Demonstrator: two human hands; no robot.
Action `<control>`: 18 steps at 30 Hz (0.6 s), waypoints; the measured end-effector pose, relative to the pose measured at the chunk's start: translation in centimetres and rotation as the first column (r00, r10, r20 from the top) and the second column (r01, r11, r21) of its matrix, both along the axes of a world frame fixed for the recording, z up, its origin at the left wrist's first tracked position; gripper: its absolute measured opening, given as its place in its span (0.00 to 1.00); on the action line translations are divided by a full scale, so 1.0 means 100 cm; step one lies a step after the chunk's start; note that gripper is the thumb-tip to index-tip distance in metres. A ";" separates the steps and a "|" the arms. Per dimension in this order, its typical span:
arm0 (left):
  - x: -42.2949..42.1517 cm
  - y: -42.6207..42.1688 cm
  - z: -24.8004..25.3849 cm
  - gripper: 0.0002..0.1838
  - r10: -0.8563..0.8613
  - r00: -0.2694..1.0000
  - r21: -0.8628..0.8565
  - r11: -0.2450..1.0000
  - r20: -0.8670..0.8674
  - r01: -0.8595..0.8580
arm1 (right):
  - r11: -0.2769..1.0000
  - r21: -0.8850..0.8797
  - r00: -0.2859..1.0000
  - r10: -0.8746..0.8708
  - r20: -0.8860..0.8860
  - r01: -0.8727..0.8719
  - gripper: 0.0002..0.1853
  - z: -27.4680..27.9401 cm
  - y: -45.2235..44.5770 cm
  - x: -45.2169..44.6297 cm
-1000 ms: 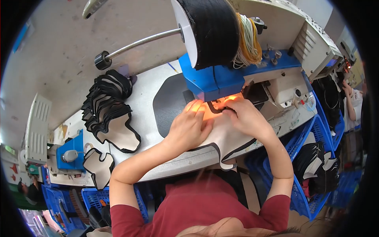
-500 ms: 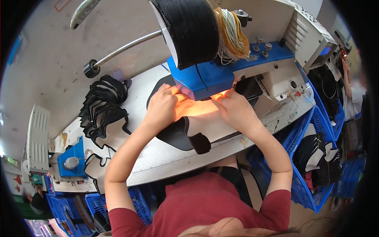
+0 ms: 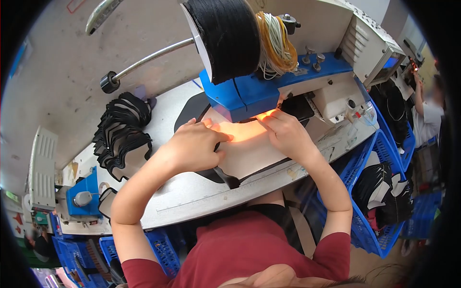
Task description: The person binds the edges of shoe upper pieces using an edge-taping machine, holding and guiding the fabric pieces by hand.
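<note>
A pale, flexible panel (image 3: 254,151) with dark edging lies on the machine bed under the blue machine head (image 3: 240,101), lit orange by a lamp. My left hand (image 3: 197,144) is at the panel's left edge, index finger reaching across its top and thumb lower down, the dark edge between them. My right hand (image 3: 290,137) pinches the panel's far right side close to the head, fingers bent together. The panel's near corner curls over the table's front part. Where the panel meets the machine's working point is hidden beneath the head.
A stack of black-edged pieces (image 3: 122,129) lies on the white table (image 3: 192,192) to the left. Above hangs a large black spool (image 3: 225,41) beside coiled cord (image 3: 276,45). Blue crates (image 3: 379,192) with dark pieces stand right. Another person (image 3: 427,115) works at far right.
My left hand has shifted back from the machine head toward me and turned, its index finger now stretched over the panel. The curled near corner has moved left. My right hand stays nearly in place.
</note>
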State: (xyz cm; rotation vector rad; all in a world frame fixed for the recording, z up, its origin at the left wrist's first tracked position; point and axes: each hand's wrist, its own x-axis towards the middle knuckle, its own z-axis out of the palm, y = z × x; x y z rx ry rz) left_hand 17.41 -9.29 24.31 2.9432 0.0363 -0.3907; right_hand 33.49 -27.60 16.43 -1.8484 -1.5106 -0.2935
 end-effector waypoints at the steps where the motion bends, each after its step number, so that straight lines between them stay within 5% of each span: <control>1: 0.001 0.001 -0.001 0.26 -0.019 1.000 0.031 0.999 -0.001 0.019 | 1.000 -0.014 1.000 -0.003 -0.019 0.003 0.13 0.001 0.001 -0.002; 8: 0.015 0.000 -0.010 0.18 -0.185 0.983 0.446 0.880 0.002 0.164 | 0.996 -0.089 0.983 -0.039 -0.178 0.023 0.09 0.008 0.001 -0.020; 9: 0.009 -0.001 -0.020 0.13 -0.344 0.910 0.534 0.827 0.230 0.177 | 0.996 -0.079 0.981 -0.048 -0.190 0.034 0.09 0.007 0.001 -0.023; 13: 0.002 -0.004 -0.041 0.15 -0.388 0.866 0.567 0.809 0.316 0.156 | 0.995 -0.084 0.961 -0.078 -0.265 0.058 0.08 0.006 0.002 -0.034; 18: -0.006 -0.004 -0.052 0.17 -0.217 0.844 0.307 0.949 0.490 0.066 | 0.994 -0.068 0.958 -0.106 -0.267 0.091 0.09 0.000 0.004 -0.039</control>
